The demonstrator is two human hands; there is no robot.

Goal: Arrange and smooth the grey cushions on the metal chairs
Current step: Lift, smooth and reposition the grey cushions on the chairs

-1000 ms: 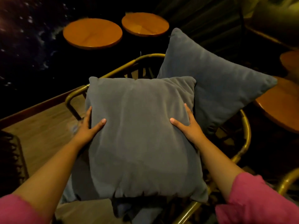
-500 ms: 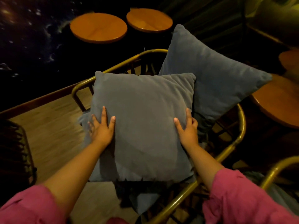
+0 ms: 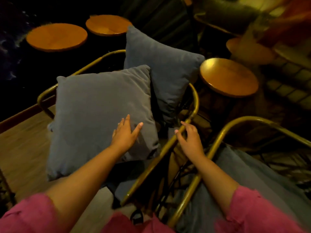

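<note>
Front grey cushion on the metal chair, against a second cushion. Left hand flat, fingers spread, on its lower corner; right hand open, over the chair rail, grasping nothing.

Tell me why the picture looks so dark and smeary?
Head view: dim yellowish light, floor nearly black at upper left; glare on the round table; top right corner smeared by motion; sleeves blurred at the bottom; front cushion and left hand fairly clear.
</note>
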